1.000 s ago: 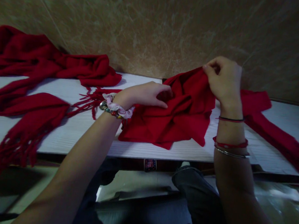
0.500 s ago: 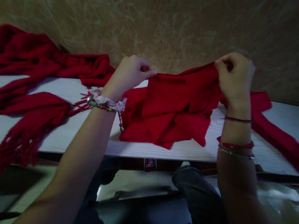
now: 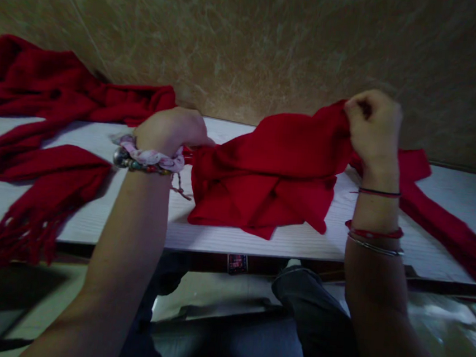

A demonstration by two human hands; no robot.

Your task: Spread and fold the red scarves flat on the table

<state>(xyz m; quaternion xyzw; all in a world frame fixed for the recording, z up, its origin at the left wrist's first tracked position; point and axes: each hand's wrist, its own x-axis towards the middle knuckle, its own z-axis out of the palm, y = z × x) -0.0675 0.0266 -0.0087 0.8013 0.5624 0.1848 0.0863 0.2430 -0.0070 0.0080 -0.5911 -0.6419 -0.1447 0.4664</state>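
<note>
A red scarf (image 3: 272,170) lies bunched in the middle of a white table (image 3: 141,220). My right hand (image 3: 373,127) is closed in a pinch on its upper right edge and holds that edge lifted above the table. My left hand (image 3: 171,130) is closed in a fist at the scarf's left edge, low near the tabletop, gripping the cloth there. The scarf stretches between the two hands, and its far end trails off to the right along the table.
A second red scarf (image 3: 60,99) with fringed ends (image 3: 22,231) sprawls over the table's left side and hangs over the front edge. A brown marbled wall (image 3: 251,39) rises right behind the table. My dark-trousered legs (image 3: 248,336) are under the table edge.
My left hand took hold of the scarf's left edge, lifted it, then pulled it left and down to the table. My right hand kept its pinch and stayed raised.
</note>
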